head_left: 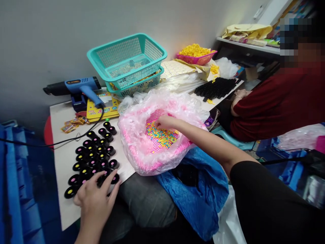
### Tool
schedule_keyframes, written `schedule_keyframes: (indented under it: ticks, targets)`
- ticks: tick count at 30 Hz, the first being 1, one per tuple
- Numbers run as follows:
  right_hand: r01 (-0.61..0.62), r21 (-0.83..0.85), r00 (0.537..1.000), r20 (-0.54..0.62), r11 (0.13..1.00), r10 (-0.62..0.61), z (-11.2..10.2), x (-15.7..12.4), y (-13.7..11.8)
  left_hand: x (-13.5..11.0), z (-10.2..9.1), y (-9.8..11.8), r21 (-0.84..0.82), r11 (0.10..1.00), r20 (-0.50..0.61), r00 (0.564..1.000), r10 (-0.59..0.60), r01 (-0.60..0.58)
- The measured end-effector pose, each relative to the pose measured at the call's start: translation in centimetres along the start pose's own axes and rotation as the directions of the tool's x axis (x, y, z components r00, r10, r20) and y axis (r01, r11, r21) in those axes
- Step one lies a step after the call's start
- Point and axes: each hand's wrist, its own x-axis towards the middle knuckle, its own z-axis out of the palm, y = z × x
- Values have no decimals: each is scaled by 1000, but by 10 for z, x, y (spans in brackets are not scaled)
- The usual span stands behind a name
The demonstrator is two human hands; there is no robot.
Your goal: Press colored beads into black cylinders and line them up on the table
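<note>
My left hand point(98, 193) is over the near end of a group of black round pieces point(101, 156), its fingers spread and touching or just above the nearest ones. The pieces stand upright in rough rows, with pink or yellow dots in their tops. My right hand point(166, 122) reaches into a pink basket point(184, 146) lined with clear plastic. Its fingers are drawn together at small yellow, blue and orange candy-like beads point(162, 137); the fingertips are partly hidden, so what they pinch cannot be made out.
A blue heat gun point(81, 86) with a black cord lies at the back left, beside stacked teal baskets point(127, 61). A pink basket of yellow pieces point(195, 51) and rows of black pieces point(215, 88) are farther right. Another person in a dark red shirt point(279, 101) sits at right.
</note>
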Motion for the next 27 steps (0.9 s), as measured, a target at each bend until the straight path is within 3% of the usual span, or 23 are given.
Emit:
schedule_keyframes:
  ticks: [7,16,23,27]
  targets:
    - [33,-87,999,31,996,-30,9,5,6,3,16,-1,86,993,-124,990,-64,75]
    - [17,-245,999,47,969,-6,3,3,-6,20,14,30,289,929,-197,964,-177,230]
    - [-29,-322,999,21,946,38,7,-6,-23,29,15,38,393,907,-122,986,-110,150]
    - [11,-332,1000,31,943,-1,2,-8,-26,23,6,38,340,935,-238,971,-16,99]
